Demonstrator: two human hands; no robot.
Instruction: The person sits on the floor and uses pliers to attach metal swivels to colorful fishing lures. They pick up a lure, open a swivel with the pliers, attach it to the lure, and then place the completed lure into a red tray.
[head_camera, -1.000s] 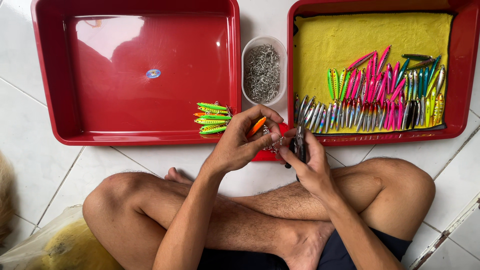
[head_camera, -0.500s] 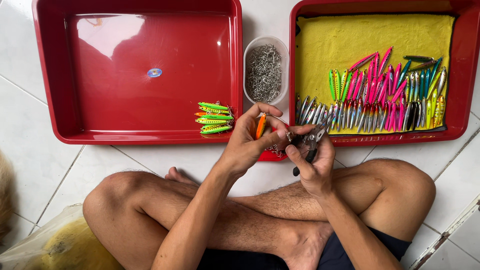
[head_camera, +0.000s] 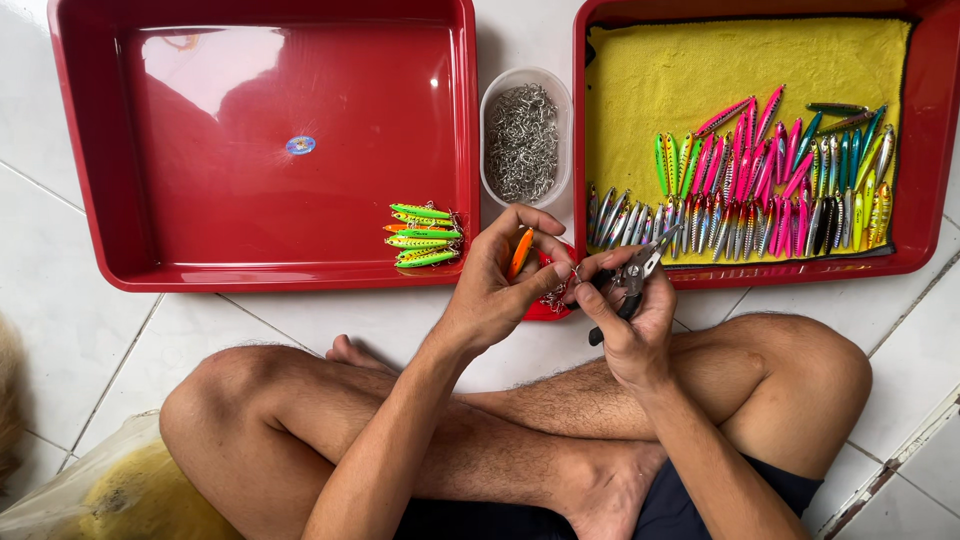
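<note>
White floor tiles (head_camera: 300, 330) fill the head view, and you sit cross-legged on them with two red trays side by side in the upper half of the frame.

Your left hand (head_camera: 495, 285) sits at centre, fingers pinched round an orange lure (head_camera: 520, 252) that stands nearly upright between thumb and forefinger. Your right hand (head_camera: 630, 320) is just beside it, fingers clenched on the handles of small pliers (head_camera: 632, 275), whose nose points left towards the lure's lower end. A bit of wire or a hook (head_camera: 556, 297) hangs between the two hands; it is too small to tell which.

Risks, as I judge them: the plier nose works very close to your left fingertips, so a slip off the small metal part could nip skin or drive a point into it. The lure is smooth and narrow; a loose pinch could let it twist out and drop onto your legs.

A clear tub of hooks (head_camera: 523, 140) stands between the trays, just above your hands. A raised elbow or wrist could tip it and scatter sharp hooks across the tiles near your bare legs.

Green lures (head_camera: 422, 235) lie in the left tray (head_camera: 100, 150) at its lower right corner. Rows of pink, green and silver lures (head_camera: 770, 190) lie on a yellow cloth (head_camera: 650, 80) in the right tray (head_camera: 935, 150); a careless reach there could jumble them.
</note>
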